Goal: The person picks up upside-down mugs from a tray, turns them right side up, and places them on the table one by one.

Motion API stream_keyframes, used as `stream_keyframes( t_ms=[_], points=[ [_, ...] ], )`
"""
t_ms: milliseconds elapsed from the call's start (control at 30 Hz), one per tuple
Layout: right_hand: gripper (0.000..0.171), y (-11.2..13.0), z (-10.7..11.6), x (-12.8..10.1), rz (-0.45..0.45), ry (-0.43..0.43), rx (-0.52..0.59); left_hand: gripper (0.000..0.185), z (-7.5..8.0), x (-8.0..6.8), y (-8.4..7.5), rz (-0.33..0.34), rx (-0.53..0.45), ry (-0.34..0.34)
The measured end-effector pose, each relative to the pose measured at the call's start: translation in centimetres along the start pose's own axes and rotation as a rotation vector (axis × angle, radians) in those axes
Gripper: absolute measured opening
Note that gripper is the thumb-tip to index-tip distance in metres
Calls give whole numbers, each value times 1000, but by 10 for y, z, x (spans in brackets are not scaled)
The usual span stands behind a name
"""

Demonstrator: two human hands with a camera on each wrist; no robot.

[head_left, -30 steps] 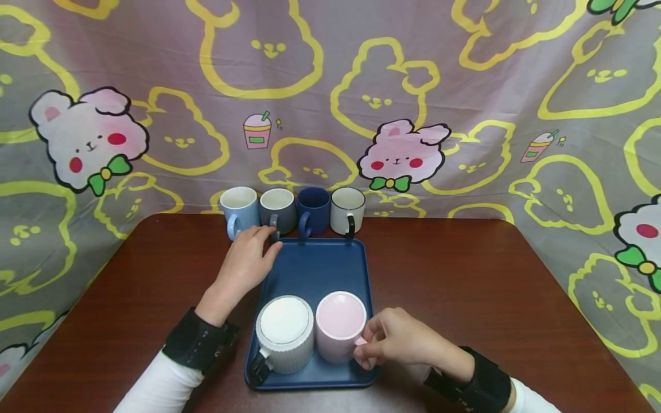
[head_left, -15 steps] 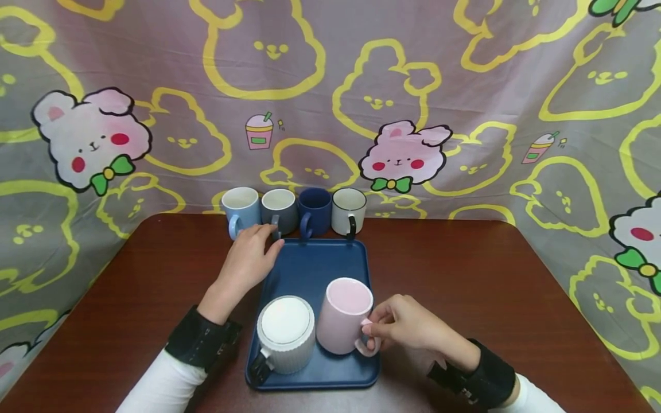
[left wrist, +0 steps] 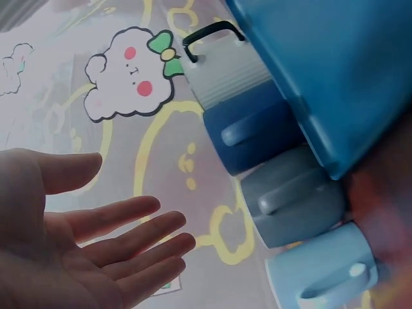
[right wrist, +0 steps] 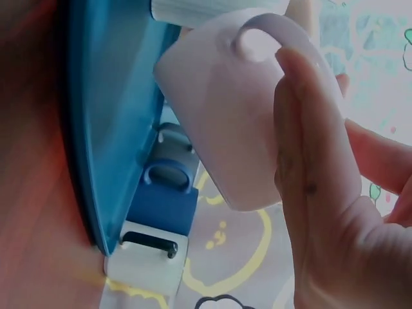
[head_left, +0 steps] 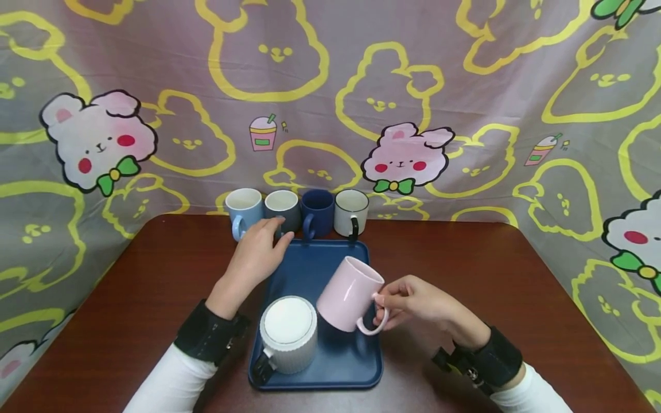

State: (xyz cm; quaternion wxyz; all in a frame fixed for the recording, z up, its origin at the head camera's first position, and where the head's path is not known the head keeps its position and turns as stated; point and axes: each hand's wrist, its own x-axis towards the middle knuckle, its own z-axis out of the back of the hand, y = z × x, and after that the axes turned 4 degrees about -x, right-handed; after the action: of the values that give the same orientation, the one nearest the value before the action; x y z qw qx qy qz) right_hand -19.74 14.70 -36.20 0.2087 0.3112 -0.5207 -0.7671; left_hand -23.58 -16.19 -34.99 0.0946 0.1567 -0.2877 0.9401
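Note:
My right hand (head_left: 420, 301) pinches the handle of a pink mug (head_left: 347, 295), which hangs tilted over the blue tray (head_left: 343, 376), its rim leaning to the right. In the right wrist view the pink mug (right wrist: 225, 122) is clear of the tray's surface. Upside down at the tray's near left stands a ribbed white mug (head_left: 291, 338) with a black handle. My left hand (head_left: 258, 252) is held with fingers extended in front of a grey mug (head_left: 289, 215); in the left wrist view its fingers (left wrist: 135, 222) hold nothing and stay apart from the mugs.
Along the table's back edge a light blue mug (head_left: 245, 206), the grey mug, a dark blue mug (head_left: 317, 212) and a black-rimmed white mug (head_left: 347, 212) form a row behind the tray. A patterned curtain (head_left: 310, 86) hangs directly behind the brown table (head_left: 465, 264).
The pink mug has risen off the tray, moved away from me, and tipped toward the right in my right hand. My left hand has shifted only slightly.

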Motion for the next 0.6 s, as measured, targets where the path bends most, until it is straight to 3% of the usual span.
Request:
stream_keyframes(
  t_ms=[267,600],
  points=[
    [29,1,13,6,41,-19,97,50,4,5,-16,36,-18,12],
    [35,3,22,8,43,-70,164,48,12,10,-26,38,-37,14]
  ],
)
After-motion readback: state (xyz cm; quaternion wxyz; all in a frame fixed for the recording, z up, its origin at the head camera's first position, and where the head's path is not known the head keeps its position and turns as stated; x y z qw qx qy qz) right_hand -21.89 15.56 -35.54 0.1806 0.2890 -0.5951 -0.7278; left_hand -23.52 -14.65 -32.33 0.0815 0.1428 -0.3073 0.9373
